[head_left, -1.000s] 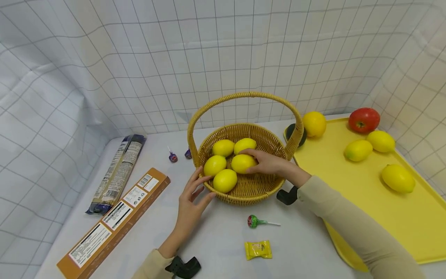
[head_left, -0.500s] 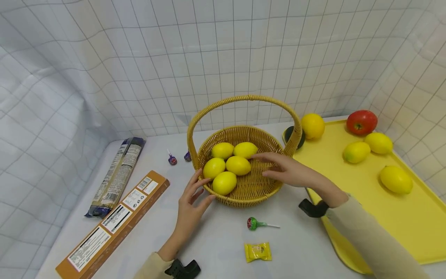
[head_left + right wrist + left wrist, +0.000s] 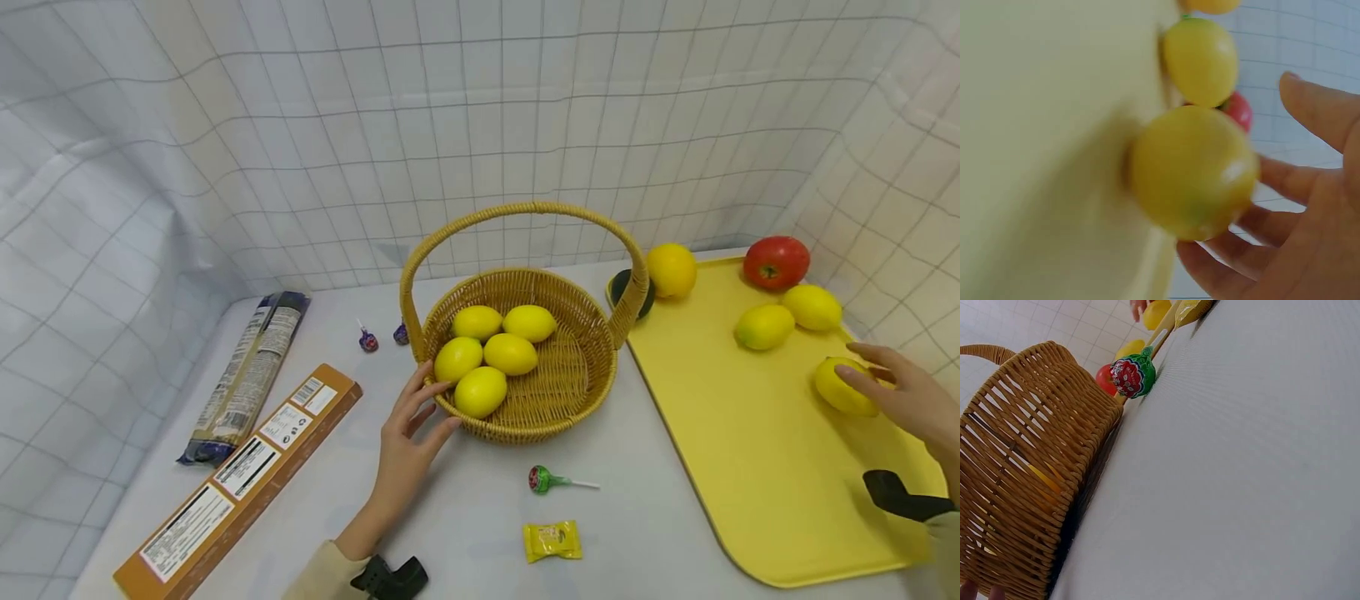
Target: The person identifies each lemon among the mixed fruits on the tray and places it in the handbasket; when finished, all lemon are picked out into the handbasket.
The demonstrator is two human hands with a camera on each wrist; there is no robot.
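Observation:
A wicker basket (image 3: 525, 429) with a tall handle holds several lemons (image 3: 510, 353) at mid-table. My left hand (image 3: 411, 427) rests against its left front rim with straight fingers; the left wrist view shows the basket wall (image 3: 1022, 456) and my fingertips (image 3: 969, 590) at its base. My right hand (image 3: 903, 398) is over the yellow tray (image 3: 750, 467), fingers spread around a lemon (image 3: 840, 390) that lies there. In the right wrist view this lemon (image 3: 1191, 172) sits against my open palm and fingers (image 3: 1310, 219), not gripped.
On the tray lie two more lemons (image 3: 763, 326), a tomato (image 3: 776, 262) and a round yellow fruit (image 3: 672, 269). A green lollipop (image 3: 543, 480) and a yellow candy (image 3: 552, 540) lie before the basket. A brown box (image 3: 240, 479) and a dark packet (image 3: 251, 371) lie left.
My right hand let go of a lemon in the basket and moved right across the tray to the lemon near its right edge. The left hand stayed on the basket.

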